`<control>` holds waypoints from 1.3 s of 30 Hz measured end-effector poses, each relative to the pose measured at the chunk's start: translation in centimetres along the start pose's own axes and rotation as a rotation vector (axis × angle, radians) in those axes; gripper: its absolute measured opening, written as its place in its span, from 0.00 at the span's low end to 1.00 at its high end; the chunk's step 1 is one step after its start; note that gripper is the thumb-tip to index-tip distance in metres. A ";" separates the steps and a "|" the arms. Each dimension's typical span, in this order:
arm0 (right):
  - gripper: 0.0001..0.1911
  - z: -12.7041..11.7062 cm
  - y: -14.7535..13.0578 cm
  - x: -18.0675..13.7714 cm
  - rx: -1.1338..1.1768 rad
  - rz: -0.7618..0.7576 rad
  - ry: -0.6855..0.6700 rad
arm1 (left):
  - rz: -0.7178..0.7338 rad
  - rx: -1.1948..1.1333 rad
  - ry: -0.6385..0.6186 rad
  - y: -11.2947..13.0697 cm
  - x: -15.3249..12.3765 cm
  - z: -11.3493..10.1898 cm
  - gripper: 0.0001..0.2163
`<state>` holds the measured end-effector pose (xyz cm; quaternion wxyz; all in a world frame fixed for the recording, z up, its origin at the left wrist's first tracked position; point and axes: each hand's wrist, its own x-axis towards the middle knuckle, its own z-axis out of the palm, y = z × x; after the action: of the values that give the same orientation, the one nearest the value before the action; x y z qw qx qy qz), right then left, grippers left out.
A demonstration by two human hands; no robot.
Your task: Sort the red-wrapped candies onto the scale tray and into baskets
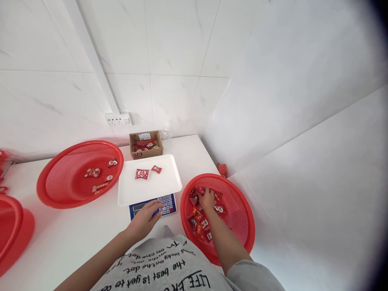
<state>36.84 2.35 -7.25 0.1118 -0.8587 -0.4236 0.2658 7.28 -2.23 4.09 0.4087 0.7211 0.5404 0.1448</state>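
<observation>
My right hand point(207, 199) reaches into the red mesh basket point(239, 218) on the right, its fingers curled down over a heap of small red packets point(198, 220). Whether it holds one I cannot make out. My left hand point(148, 214) rests with fingers stretched out on the keypad of a blue scale point(166, 202). The scale's white tray point(163, 184) carries two red packets point(142, 174).
A second red mesh basket point(60, 182) at the left holds a few red packets. A small cardboard box point(146, 144) with packets stands by the wall under a socket point(118, 119). Another red basin point(12, 230) sits at the far left edge. Tiled walls close in the corner.
</observation>
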 end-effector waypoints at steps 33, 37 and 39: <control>0.21 -14.3 -15.6 -19.0 1.053 -0.545 -0.287 | -0.011 -1.166 0.069 10.3 -3.3 -10.7 0.21; 0.20 -14.9 -14.3 -18.2 1.084 -0.503 -0.283 | 0.025 -1.203 0.085 11.3 -3.7 -10.8 0.16; 0.21 -14.9 -13.8 -18.0 1.086 -0.480 -0.308 | 0.016 -1.217 0.078 11.6 -3.9 -10.4 0.12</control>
<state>26.83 -2.86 17.46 0.5278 -0.5114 -0.4204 0.5321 6.70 -2.12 20.12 0.7263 0.3563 0.3696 0.4570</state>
